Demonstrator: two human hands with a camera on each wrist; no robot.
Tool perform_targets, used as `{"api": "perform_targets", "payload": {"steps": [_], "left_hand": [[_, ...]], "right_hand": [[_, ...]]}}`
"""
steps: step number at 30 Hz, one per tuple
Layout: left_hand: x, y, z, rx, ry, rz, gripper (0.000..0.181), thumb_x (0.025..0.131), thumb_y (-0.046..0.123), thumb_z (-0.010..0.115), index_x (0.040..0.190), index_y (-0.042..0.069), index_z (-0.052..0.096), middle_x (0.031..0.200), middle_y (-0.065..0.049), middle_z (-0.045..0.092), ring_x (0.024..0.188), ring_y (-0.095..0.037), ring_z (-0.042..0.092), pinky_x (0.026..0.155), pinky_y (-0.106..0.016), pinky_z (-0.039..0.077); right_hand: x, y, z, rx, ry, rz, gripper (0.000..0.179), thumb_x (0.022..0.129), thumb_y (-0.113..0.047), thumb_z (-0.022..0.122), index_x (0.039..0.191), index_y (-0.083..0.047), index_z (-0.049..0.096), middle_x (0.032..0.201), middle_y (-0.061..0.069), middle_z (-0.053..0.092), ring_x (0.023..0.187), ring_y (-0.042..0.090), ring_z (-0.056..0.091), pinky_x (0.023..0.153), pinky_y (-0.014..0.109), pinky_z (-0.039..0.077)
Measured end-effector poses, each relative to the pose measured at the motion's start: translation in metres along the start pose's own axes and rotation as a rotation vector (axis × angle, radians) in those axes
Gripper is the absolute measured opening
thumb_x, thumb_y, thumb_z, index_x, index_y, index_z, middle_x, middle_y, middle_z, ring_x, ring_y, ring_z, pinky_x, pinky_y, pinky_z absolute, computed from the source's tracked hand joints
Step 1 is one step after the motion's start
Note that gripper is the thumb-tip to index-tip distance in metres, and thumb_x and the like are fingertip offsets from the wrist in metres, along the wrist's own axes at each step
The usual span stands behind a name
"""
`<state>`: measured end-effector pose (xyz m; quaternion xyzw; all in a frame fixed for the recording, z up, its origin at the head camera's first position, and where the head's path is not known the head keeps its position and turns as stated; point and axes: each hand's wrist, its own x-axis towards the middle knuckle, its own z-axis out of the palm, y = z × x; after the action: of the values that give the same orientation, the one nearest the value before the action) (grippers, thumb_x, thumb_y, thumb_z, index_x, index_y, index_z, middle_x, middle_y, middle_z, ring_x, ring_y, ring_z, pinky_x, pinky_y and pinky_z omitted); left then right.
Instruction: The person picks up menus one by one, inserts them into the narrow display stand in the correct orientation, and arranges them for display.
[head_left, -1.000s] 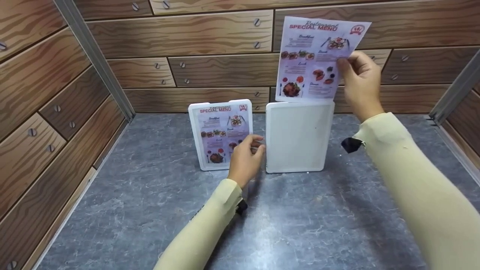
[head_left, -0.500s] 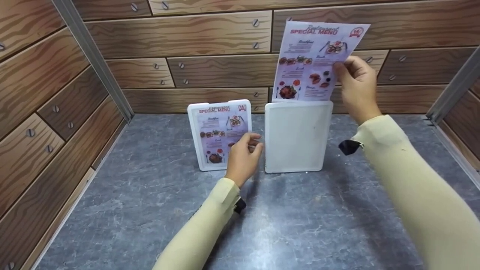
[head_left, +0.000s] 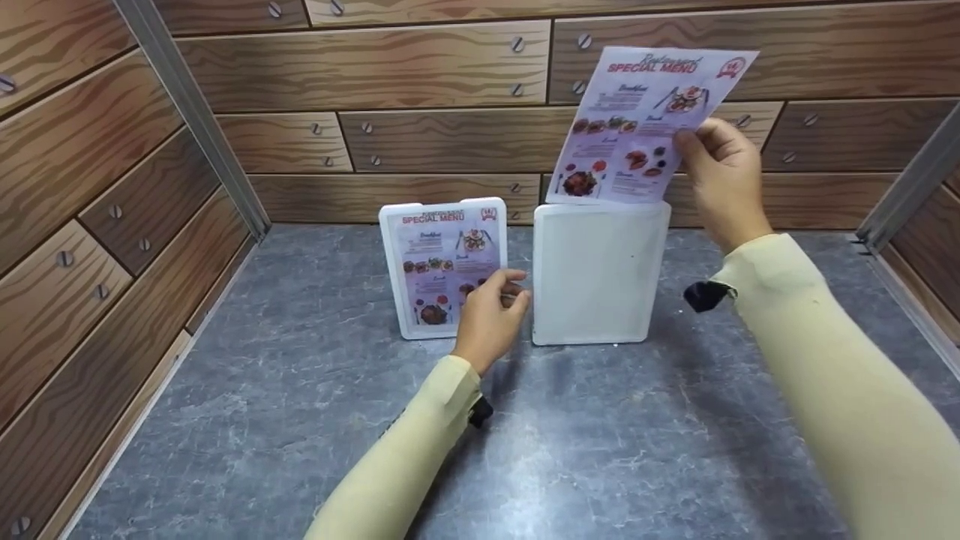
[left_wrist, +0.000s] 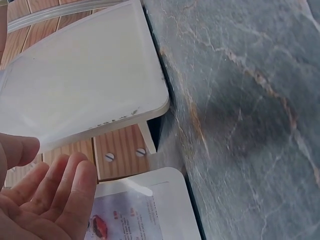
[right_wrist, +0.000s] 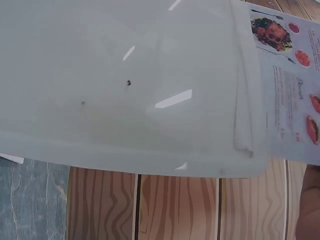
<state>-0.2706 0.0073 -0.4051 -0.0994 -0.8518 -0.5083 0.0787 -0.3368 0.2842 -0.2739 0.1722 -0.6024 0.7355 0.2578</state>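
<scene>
My right hand (head_left: 724, 176) pinches a menu sheet (head_left: 630, 127) by its right edge, thumb in front. The sheet leans to the right, its lower edge right at the top of a blank white menu stand (head_left: 600, 277). In the right wrist view the sheet (right_wrist: 290, 70) shows beside the top of the clear-faced stand (right_wrist: 120, 120). Between the two stands is my left hand (head_left: 491, 319), fingers loosely bent, close to the blank stand's left edge. The left wrist view shows its thumb apart from the fingers (left_wrist: 65, 185), nothing between them.
A second white menu stand (head_left: 394, 285) holding a similar menu stands upright to the left, partly covered by my left hand. Both stands are on a grey marbled tabletop (head_left: 300, 420). Wood-patterned panels (head_left: 420, 67) rise behind and at the sides, with metal corner posts (head_left: 195, 112).
The menu sheet has come down slightly, and its top has tilted to the right, with my right hand lowering a little. My left hand and both stands stay nearly where they were.
</scene>
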Motion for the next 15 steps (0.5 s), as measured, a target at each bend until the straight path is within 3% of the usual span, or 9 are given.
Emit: {"api": "perform_targets", "payload": {"steps": [5, 7, 15], "left_hand": [[-0.0003, 0.0008, 0.0003, 0.001, -0.005, -0.002, 0.029, 0.101, 0.018, 0.068, 0.13, 0.014, 0.068, 0.106, 0.002, 0.075, 0.093, -0.01, 0.069, 0.083, -0.029, 0.057], [-0.0006, 0.0011, 0.0004, -0.006, -0.01, -0.006, 0.029, 0.101, 0.018, 0.068, 0.13, 0.015, 0.068, 0.106, 0.002, 0.075, 0.093, -0.009, 0.069, 0.083, -0.029, 0.057], [-0.0011, 0.0023, 0.0, -0.015, -0.011, 0.007, 0.029, 0.102, 0.018, 0.067, 0.13, 0.013, 0.067, 0.105, 0.003, 0.074, 0.093, -0.01, 0.068, 0.083, -0.03, 0.057]], "right_hand": [[0.0003, -0.0008, -0.0009, -0.128, -0.015, 0.03, 0.013, 0.098, -0.013, 0.071, 0.104, -0.002, 0.075, 0.095, 0.004, 0.073, 0.089, 0.014, 0.066, 0.083, 0.025, 0.053], [0.0014, -0.0021, -0.0021, -0.127, -0.005, 0.046, 0.012, 0.098, -0.013, 0.071, 0.104, -0.004, 0.075, 0.096, 0.004, 0.072, 0.09, 0.013, 0.065, 0.084, 0.024, 0.053], [0.0046, -0.0039, -0.0048, 0.072, 0.011, 0.035, 0.01, 0.098, -0.001, 0.068, 0.104, 0.005, 0.073, 0.093, 0.008, 0.071, 0.087, 0.017, 0.067, 0.08, 0.026, 0.056]]}}
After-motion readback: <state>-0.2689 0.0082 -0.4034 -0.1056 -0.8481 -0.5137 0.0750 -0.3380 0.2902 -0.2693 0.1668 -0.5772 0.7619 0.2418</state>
